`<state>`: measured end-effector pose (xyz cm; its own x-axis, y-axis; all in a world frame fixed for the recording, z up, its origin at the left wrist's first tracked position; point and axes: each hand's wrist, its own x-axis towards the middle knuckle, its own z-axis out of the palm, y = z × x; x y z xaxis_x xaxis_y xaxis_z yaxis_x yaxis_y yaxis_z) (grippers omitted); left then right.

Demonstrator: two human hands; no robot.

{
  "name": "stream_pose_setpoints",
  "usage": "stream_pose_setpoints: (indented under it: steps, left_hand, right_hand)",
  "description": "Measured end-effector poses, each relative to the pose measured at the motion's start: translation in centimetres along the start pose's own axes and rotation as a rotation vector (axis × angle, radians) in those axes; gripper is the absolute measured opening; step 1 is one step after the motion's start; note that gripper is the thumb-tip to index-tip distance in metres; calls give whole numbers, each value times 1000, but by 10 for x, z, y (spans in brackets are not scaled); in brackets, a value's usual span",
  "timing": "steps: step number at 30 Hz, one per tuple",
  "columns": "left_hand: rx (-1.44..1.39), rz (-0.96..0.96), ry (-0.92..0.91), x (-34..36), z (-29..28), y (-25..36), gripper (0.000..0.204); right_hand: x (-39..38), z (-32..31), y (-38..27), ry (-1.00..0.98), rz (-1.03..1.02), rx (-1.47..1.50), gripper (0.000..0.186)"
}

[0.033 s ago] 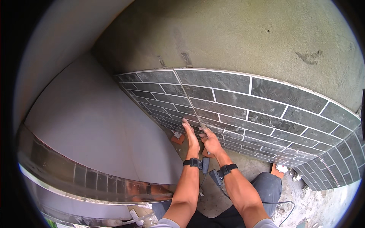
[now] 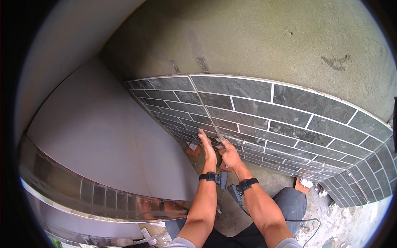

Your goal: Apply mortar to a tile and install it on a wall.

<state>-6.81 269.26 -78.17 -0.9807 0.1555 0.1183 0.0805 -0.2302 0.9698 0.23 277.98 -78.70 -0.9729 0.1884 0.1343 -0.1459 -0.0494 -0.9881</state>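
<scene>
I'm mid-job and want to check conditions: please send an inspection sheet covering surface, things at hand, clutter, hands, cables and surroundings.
Surface: rough concrete floor, pale and dusty at right.
Things at hand: dark grey tiles with pale joints; a long seam runs down toward the hands.
Clutter: orange brick piece and white scraps near the tiles.
Hands: left hand open and flat; right hand curled, its grip unclear.
Cables: thin black cable loops at lower right.
Surroundings: bare plaster wall above, grey panel at left.

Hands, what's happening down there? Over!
Left hand open, near dark tiles. Right hand curled by the seam, hold unclear. Orange pieces on floor.
</scene>
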Motion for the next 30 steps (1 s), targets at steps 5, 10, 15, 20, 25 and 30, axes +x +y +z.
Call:
stream_pose_setpoints:
  steps: [5,10,15,20,25,30]
  left_hand:
    - [26,-3,-2,-1,6,-1,93]
    - [17,-18,5,1,3,-3,93]
    - [59,-12,1,0,6,-7,91]
    - [51,-3,108,-4,1,-6,87]
    - [185,0,297,-14,17,-16,82]
    - [-52,-184,479,-45,-5,-64,63]
  right_hand:
    - [2,-2,7,12,-15,-20,73]
    - [3,-1,1,7,-16,-49,73]
    - [2,-5,0,-2,6,-79,73]
    - [-10,9,0,45,-79,-19,65]
    - [-46,-20,78,466,99,-592,19]
    - [-71,-52,117,389,548,-637,28]
